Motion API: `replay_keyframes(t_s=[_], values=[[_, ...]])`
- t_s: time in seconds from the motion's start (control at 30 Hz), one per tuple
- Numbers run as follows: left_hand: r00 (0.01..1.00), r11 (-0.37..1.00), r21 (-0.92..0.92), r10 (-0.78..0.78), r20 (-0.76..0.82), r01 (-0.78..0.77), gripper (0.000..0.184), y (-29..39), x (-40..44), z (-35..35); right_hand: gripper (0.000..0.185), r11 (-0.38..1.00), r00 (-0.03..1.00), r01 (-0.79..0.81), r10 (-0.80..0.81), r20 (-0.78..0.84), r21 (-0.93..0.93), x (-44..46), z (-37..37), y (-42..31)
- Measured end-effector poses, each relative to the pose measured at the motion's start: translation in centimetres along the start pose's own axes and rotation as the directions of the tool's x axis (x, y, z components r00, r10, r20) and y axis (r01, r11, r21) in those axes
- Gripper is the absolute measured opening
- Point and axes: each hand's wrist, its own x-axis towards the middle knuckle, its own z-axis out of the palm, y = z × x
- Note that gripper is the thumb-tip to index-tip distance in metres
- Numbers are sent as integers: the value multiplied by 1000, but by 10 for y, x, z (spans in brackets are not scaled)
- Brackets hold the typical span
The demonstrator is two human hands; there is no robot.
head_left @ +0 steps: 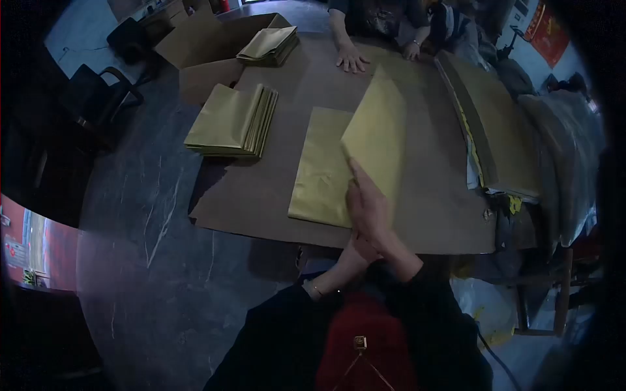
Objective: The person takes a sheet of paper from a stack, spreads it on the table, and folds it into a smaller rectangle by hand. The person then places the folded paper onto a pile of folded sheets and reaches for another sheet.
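Note:
A yellow-gold sheet point(319, 169) of paper or thin cloth lies in front of me, with one flap point(378, 130) raised in a tall point on its right side. My right hand point(368, 205) rests against the flap's lower left edge, its fingers stretched out and pointing away from me. Just below it, my left hand point(357, 253) crosses under the right wrist at the table's near edge. The left fingers are mostly hidden behind the right hand. A thin bracelet circles the left wrist.
Folded gold sheets form a stack point(231, 120) at left; a smaller stack point(267, 45) rests by an open cardboard box point(212, 72). Larger gold sheets point(489, 124) are piled at right, beside plastic-wrapped material point(564, 156). Across the brown table point(261, 199), another person's hand point(352, 58) lies flat.

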Motion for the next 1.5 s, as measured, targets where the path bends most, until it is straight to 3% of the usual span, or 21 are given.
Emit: replay_keyframes(t_s=[0.07, 0.1, 0.17, 0.23, 0.3, 0.33, 0.4, 0.47, 0.6, 0.67, 0.7, 0.77, 0.87, 1.0, 1.2, 1.3, 1.37, 1.5], values=[[998, 929, -367, -64, -28, 49, 49, -4, -3, 10, 36, 993, 987, 108, -100, 127, -53, -5, 27, 6], [995, 983, -182, 11, -103, -30, 49, -4, -5, 11, 36, 992, 986, 115, -108, 129, -50, -8, 37, 9], [962, 965, 214, 193, -194, -150, 50, -3, -9, 9, 37, 989, 921, 135, -105, 375, -54, -15, 55, 18], [946, 964, 212, 214, -244, -164, 51, -1, -13, 5, 39, 991, 893, 126, -95, 439, -42, -24, 65, 25], [930, 962, 205, 234, -285, -179, 52, -1, -16, 5, 40, 988, 800, 124, -48, 598, -87, -31, 71, 31], [930, 944, 285, 248, -271, -168, 53, -1, -16, 8, 42, 981, 769, 163, -58, 636, -109, -31, 69, 29], [931, 920, 358, 259, -256, -157, 54, -3, -13, 12, 42, 936, 759, 314, -149, 634, -157, -37, 76, 37], [906, 931, 326, 271, -324, -162, 56, -3, -12, 15, 44, 925, 732, 343, -153, 664, -165, -40, 76, 41], [929, 956, 243, 233, -288, -165, 55, -1, -9, 6, 44, 893, 726, 405, -185, 663, -194, -40, 82, 45], [990, 975, 197, 119, -72, -103, 53, 11, -12, -19, 44, 912, 724, 371, -168, 669, -173, -36, 84, 44], [990, 975, 198, 119, -71, -103, 53, 8, -12, -12, 44, 923, 731, 355, -173, 660, -151, -34, 84, 44], [904, 950, 264, 254, -344, -167, 51, -2, -10, 8, 45, 909, 721, 386, -190, 666, -158, -33, 85, 44], [947, 961, 239, 202, -251, -142, 49, 2, -12, -4, 46, 896, 707, 406, -183, 684, -181, -32, 85, 42], [940, 982, 101, 185, -285, -162, 48, -2, -7, 10, 46, 895, 709, 425, -235, 665, -137, -32, 87, 44], [908, 962, 229, 224, -354, -148, 47, -3, -5, 9, 46, 922, 693, 369, -189, 696, -118, -30, 83, 39], [924, 976, 152, 197, -328, -154, 47, -1, -5, 4, 46, 898, 688, 416, -205, 696, -145, -28, 84, 37], [954, 987, 5, 155, -256, -159, 47, -1, -4, 5, 46, 885, 682, 441, -221, 698, -151, -28, 81, 34], [940, 988, 25, 153, -305, -153, 47, -4, -4, 15, 46, 873, 693, 463, -250, 676, -152, -30, 87, 37]])
